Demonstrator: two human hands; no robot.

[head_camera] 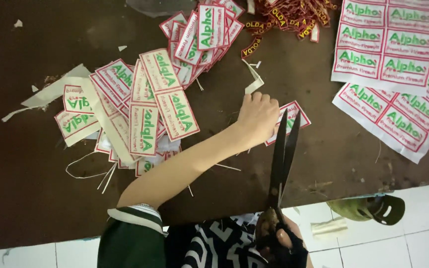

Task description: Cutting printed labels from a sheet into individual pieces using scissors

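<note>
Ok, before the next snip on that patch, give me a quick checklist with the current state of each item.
1. Left hand on the single patch: ok, it presses it to the table.
2. Right hand gripping the scissors: ok.
3. Blades parted: ok, slightly open over the patch.
4. Fingers out of the blade path: cannot tell, the knuckles sit close beside the blades.
5. Cut patches out of the way: ok, piled off to the side.
6. Uncut sheets within reach: ok.

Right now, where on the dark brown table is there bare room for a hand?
Free: the dark brown table near-left, below the pile of cut white red-bordered labels, and far-left. Crowded: around the left hand, long black scissors and uncut label sheets.
</note>
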